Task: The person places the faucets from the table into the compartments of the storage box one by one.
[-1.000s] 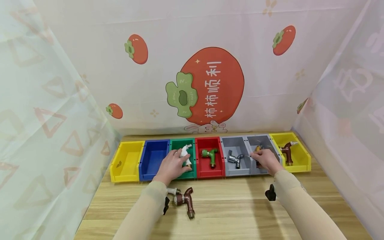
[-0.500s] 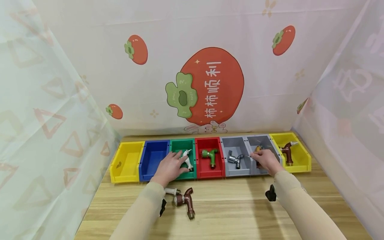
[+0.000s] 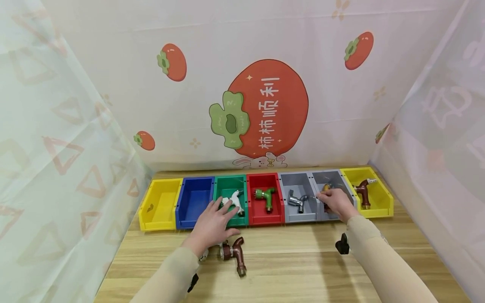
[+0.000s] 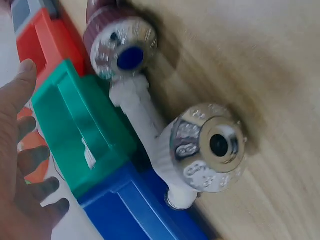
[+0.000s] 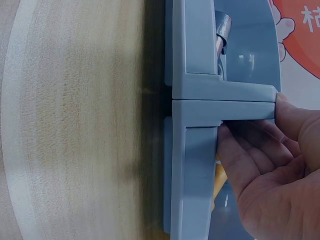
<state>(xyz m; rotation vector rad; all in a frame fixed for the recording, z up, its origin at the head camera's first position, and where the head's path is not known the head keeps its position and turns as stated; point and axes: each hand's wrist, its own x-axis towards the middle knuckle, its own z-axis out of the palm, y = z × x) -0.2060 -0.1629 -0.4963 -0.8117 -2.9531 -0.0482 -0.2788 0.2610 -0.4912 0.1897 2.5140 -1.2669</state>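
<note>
My left hand [image 3: 212, 225] is over the front edge of the green bin [image 3: 223, 222], fingers spread and holding nothing. Inside that bin lies a white tap [image 3: 238, 204], partly behind the fingertips. Below the hand on the table are a brown tap [image 3: 237, 254] and another white tap with a chrome knob [image 4: 210, 147], mostly hidden by the hand in the head view. My right hand [image 3: 337, 202] grips the dividing wall of the right grey bin [image 5: 197, 185], thumb at the top rim and fingers inside. A yellowish tap [image 5: 219, 182] shows partly behind those fingers.
A green tap [image 3: 268, 198] lies in the red bin [image 3: 265, 219], a chrome tap [image 3: 297, 201] in the left grey bin [image 3: 299, 216]. Another brown tap [image 3: 363, 193] is in the right yellow bin [image 3: 384, 202]. The blue bin [image 3: 195, 198] and left yellow bin [image 3: 163, 202] complete the row.
My left hand has let go of the white tap in the green bin and drawn back toward the table's front, fingers spreading. The tap has settled there. The right hand has stayed put.
</note>
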